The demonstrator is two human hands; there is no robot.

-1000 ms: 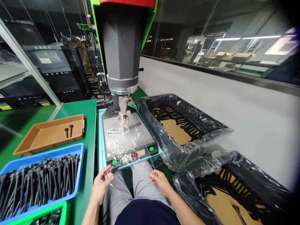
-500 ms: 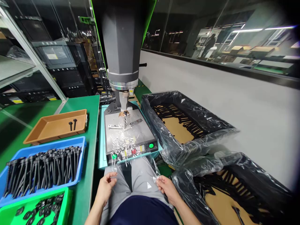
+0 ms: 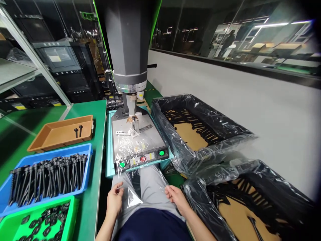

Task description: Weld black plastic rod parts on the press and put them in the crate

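A thin clear plastic sheet [image 3: 134, 198] stretches over my lap and up across the front of the machine's metal base plate [image 3: 150, 142]; whether it is a bag or a flat film I cannot tell. My left hand [image 3: 115, 198] pinches its left edge above my left thigh. On the other side, my right hand [image 3: 177, 198] is closed on the right edge, fingertips together. Beyond the sheet, a small fixture [image 3: 135, 127] stands on the plate under the machine's grey head [image 3: 129, 50], with a dark part at its top.
On the green bench [image 3: 87, 201] at left are a brown tray [image 3: 57, 134] with two black pieces, a blue tray [image 3: 88, 167] of black ribbed stems and a green tray [image 3: 72, 217] of small black parts. Plastic-lined boxes [image 3: 225, 132] stand at right. Green buttons [image 3: 162, 153] flank a red one.
Both hands stay on the sheet, my left hand slightly lower and turned. The bright glare on the film has shifted from near my right hand to beside my left. The camera view has tilted slightly.
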